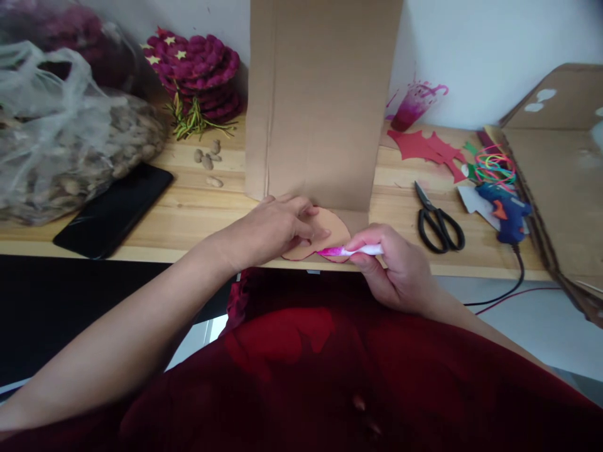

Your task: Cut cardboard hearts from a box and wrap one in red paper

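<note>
A flat, heart-shaped cardboard cutout (335, 225) with a dark reddish outline lies at the table's front edge, its notch towards me. My left hand (282, 223) holds it down, fingertips and thumb pressed on its top face and covering its left part. Between the thumb and fingers of my right hand (396, 267) is a slim white pen-like tool (365, 250) with a magenta tip. That tip touches the cutout's near edge by the notch; whether it is a brush or a marker I cannot tell. Under the cutout shows the lower end of a large cardboard sheet (325, 107).
Left are a bag of peanuts (117, 135), a black phone (115, 210), loose peanuts (207, 160) and a stack of magenta peanut-covered pieces (202, 75). Right are a magenta-stained cup (409, 110), red cutouts (426, 147), scissors (438, 223), a blue glue gun (511, 216) and a cardboard box (556, 182).
</note>
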